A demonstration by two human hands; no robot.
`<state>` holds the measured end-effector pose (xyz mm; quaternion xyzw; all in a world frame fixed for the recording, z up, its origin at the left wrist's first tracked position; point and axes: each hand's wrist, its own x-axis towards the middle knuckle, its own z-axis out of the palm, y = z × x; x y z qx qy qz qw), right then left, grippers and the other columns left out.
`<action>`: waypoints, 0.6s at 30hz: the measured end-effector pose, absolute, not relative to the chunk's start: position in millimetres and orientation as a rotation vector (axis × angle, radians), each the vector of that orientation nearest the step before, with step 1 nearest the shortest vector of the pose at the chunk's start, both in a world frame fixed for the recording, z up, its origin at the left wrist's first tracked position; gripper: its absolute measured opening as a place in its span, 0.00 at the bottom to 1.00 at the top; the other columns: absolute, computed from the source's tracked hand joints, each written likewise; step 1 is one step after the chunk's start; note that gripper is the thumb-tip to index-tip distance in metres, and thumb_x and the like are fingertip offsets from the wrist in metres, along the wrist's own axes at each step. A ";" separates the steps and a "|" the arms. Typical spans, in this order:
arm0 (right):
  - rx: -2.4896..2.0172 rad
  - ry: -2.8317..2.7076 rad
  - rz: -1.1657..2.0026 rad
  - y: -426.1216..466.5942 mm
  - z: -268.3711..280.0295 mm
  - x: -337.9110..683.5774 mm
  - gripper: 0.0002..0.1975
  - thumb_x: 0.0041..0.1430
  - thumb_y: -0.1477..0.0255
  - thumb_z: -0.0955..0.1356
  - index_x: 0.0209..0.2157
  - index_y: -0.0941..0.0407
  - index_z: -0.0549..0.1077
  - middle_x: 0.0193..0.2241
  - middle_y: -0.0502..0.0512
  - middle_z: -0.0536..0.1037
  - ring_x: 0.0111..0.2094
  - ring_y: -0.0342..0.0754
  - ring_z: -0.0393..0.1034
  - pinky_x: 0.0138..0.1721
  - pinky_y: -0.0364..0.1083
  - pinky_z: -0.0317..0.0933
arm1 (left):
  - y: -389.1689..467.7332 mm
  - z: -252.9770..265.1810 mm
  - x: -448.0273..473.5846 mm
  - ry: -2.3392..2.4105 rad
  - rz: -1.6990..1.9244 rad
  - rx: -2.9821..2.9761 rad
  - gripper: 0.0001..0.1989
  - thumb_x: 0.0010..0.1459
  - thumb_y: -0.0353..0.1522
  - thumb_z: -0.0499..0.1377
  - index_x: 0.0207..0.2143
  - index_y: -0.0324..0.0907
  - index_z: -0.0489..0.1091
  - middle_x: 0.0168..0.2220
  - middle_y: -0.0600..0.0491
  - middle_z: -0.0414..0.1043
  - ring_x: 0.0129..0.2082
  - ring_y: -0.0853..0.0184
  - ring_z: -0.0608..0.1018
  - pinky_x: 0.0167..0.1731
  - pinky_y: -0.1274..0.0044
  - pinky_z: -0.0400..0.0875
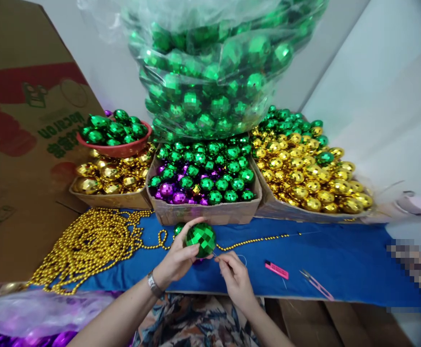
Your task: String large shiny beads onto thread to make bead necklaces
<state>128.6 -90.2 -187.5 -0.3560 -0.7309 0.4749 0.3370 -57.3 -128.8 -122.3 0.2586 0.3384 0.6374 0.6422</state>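
Head view: cupping a large green faceted bauble [201, 237] in the left hand [176, 258]; pinching a thin strand [215, 255], too fine to identify, in the right hand [236, 278] at the ball's lower edge. Held over the blue-covered tabletop [344, 262], just before the middle cardboard box [205, 213]. Probably light, stiff, slick and easily dented; best cupped around the widest part. Beyond: green and purple baubles in that box; gold ones in the left box [111, 200], beneath a red bowl [124, 151] of green; gold and green in the right box [282, 212]; more green in a clear plastic bag [203, 12] behind.
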 end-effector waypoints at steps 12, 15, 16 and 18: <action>-0.891 -1.931 1.155 -87.2 -181.7 130.0 0.12 0.68 0.69 0.60 0.37 0.54 0.75 0.35 0.55 0.75 0.38 0.47 0.70 0.41 0.44 0.63 | -128.4 -118.3 -52.6 0.812 1.525 0.670 0.36 0.49 0.34 0.67 0.59 0.48 0.57 0.46 0.46 0.68 0.40 0.59 0.76 0.38 0.69 0.74; -0.917 -1.915 1.168 -89.0 -183.5 129.5 0.13 0.68 0.68 0.60 0.38 0.55 0.75 0.34 0.55 0.75 0.37 0.47 0.70 0.40 0.43 0.63 | -128.7 -119.9 -51.6 0.792 1.534 0.684 0.33 0.49 0.32 0.67 0.57 0.47 0.59 0.45 0.47 0.69 0.39 0.61 0.76 0.38 0.69 0.73; -0.923 -1.913 1.175 -89.9 -184.0 129.3 0.13 0.68 0.68 0.60 0.38 0.55 0.75 0.34 0.55 0.75 0.37 0.47 0.70 0.39 0.43 0.63 | -129.0 -120.1 -51.3 0.790 1.538 0.681 0.33 0.49 0.32 0.67 0.56 0.47 0.59 0.45 0.47 0.69 0.39 0.61 0.76 0.39 0.69 0.73; -0.929 -1.915 1.187 -91.4 -184.8 129.2 0.13 0.68 0.68 0.60 0.39 0.55 0.75 0.34 0.55 0.75 0.37 0.47 0.70 0.39 0.43 0.64 | -130.1 -119.9 -50.7 0.786 1.532 0.664 0.33 0.49 0.32 0.67 0.56 0.47 0.59 0.47 0.47 0.68 0.40 0.60 0.76 0.39 0.69 0.72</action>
